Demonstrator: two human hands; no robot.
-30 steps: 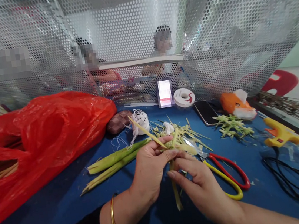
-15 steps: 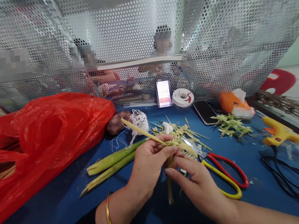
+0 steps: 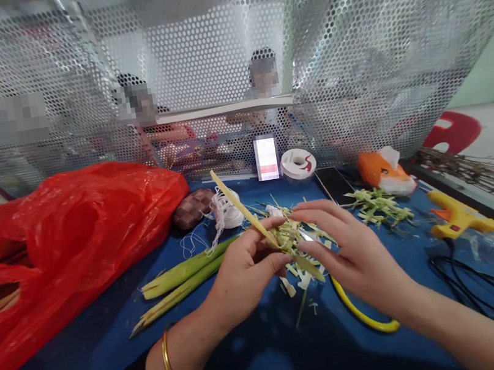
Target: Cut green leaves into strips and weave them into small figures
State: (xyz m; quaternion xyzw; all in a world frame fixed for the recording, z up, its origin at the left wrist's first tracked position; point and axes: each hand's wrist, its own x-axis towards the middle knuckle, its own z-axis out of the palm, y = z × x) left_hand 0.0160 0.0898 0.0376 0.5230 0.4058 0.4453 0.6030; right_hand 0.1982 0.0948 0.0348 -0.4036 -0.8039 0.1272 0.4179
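My right hand [image 3: 362,254] has let go; its fingers are spread at three o'clock of the folded leaf strip [image 3: 245,211], contact unclear. So my left hand [image 3: 245,275] seems to carry it alone, fingers pinching the fold, long end toward eleven. Half a second ago a piece hung toward six and the red scissor handle showed; now neither does.

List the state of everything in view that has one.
Left hand: closed, holding a leaf strip
Right hand: open, nothing seen held
Scissors: mostly hidden, cannot tell if open
Dark phone: flat, screen unlit
Far screen: lit
Red bag: crumpled, open
Tissue pack: open, tissue protruding
Glue gun: lying on its side
White spool: lying flat
White string: partly loose
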